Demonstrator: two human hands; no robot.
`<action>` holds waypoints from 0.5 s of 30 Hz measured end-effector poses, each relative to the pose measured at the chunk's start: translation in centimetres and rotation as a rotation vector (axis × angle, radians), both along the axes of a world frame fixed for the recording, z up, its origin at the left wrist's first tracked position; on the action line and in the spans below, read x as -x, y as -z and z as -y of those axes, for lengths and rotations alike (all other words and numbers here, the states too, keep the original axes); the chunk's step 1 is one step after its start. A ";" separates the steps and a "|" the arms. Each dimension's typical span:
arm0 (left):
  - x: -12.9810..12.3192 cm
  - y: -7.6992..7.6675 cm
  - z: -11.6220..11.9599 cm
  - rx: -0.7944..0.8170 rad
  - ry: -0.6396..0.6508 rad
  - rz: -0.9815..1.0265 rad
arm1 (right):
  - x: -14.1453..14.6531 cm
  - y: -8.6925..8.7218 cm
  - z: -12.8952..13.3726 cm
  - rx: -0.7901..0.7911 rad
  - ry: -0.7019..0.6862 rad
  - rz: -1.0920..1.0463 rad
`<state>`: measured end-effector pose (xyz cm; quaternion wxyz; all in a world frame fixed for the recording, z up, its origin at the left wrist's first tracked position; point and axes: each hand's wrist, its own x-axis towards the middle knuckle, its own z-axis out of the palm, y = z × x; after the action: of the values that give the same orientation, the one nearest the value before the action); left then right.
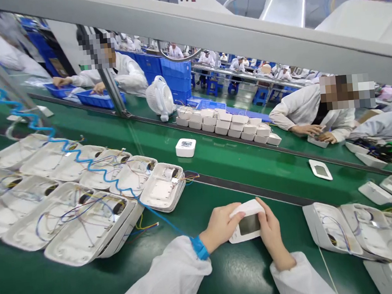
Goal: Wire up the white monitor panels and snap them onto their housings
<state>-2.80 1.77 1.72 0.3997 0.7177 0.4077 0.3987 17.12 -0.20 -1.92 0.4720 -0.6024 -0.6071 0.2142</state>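
Left hand, right hand, seemingly gripping white device between

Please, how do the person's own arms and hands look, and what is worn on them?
Both hands, left and right, are bare. Each arm has a long white sleeve. A blue wrist strap sits on the left wrist, with a blue coiled cable attached.

Left hand and right hand grip a white device from either side, its dark screen facing up, low over the green desk. Blue wrist strap on left wrist; blue coiled cord runs from it across open white housings with loose wires at left. More housings at right. Finished unit sits alone on belt. Co-workers in white coats opposite.
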 end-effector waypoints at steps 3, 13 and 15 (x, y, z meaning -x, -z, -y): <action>0.0 0.7 -0.4 0.086 -0.118 0.237 | 0.5 0.7 0.7 0.055 0.028 -0.110; -0.4 2.2 -0.2 -0.090 -0.144 0.357 | -0.4 0.6 2.3 0.072 0.155 0.047; -0.2 2.1 -0.4 -0.203 -0.128 0.337 | -0.5 -0.1 2.5 -0.004 0.102 0.188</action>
<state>-2.63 2.15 -0.39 0.3617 0.6503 0.3376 0.5765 17.58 -2.74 -1.86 0.4243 -0.6490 -0.6177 0.1314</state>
